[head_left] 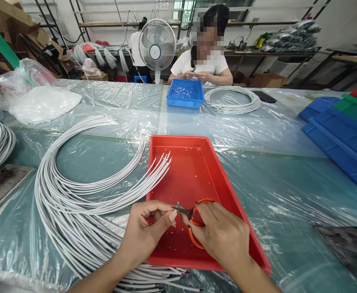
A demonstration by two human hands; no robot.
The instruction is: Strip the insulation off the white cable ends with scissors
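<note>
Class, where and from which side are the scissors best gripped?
Probably by the looped orange handles, from the right: they lie at that end, while the blades point left, toward the left hand. The right hand holds them there.

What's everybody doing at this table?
A person's right hand holds orange-handled scissors over a red tray dotted with white bits. The left hand is at the blades; anything it pinches is too small to make out. White cables lie alongside, some ends over the tray. Across the table, another person's hands work behind a blue tray.
</note>
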